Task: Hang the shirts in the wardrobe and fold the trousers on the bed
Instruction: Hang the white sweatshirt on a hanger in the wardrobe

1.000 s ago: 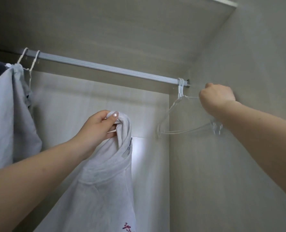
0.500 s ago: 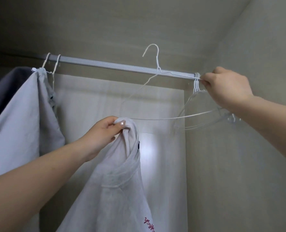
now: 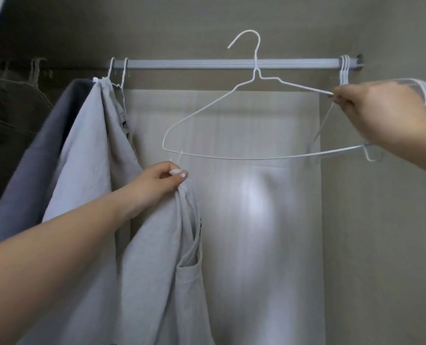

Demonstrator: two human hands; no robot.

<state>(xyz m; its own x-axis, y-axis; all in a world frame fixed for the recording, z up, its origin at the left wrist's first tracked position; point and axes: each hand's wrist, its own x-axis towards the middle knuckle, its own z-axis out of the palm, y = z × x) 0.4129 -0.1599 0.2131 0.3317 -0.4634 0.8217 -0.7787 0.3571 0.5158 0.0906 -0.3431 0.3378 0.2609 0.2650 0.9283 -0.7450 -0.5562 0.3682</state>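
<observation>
My right hand (image 3: 379,113) pinches the right shoulder of a white wire hanger (image 3: 202,113), holding it free in front of the wardrobe rail (image 3: 194,64) with its hook above the rail. My left hand (image 3: 154,185) grips the collar of a light grey shirt (image 3: 157,270), which hangs down below the hanger's left end. The hanger's small lower hook sits just above my left fingers.
Several spare white hangers (image 3: 344,70) hang at the rail's right end, against the wardrobe side wall (image 3: 386,220). A pale grey shirt (image 3: 90,150) and a darker grey garment (image 3: 47,145) hang on the left. Dark clothes (image 3: 5,115) hang at far left.
My right hand has pulled one hanger off the rail's right end and swung it out leftward, fully clear of the bundle. The left hand keeps its grip on the shirt collar.
</observation>
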